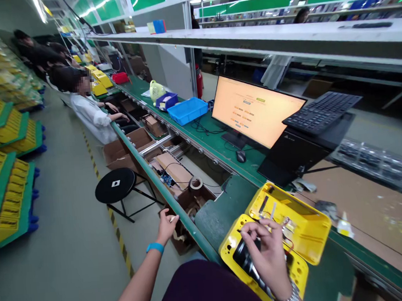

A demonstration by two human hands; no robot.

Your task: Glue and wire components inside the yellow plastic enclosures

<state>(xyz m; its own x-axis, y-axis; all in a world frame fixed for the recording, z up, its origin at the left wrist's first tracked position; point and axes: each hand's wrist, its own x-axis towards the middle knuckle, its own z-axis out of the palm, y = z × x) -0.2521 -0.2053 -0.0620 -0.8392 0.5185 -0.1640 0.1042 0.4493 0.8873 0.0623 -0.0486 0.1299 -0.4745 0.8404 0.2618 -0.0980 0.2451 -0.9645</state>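
"What sort of place is this?"

"A factory floor: a long green assembly line (162,193) runs away beyond the right hand's fingers (259,231)."

"And left of those fingers?"

"Racks of yellow casings (6,198), and a seated co-worker (92,117) along the line."

The right hand (268,259) hangs directly over the open yellow plastic housing (300,235) — fingers curled inward, a metal wristwatch (289,297) on its wrist. Well left of the housing, the left hand (166,227) is raised on a bare forearm (138,285), fingers loosely bent — a blue wristband (155,248) at the wrist.
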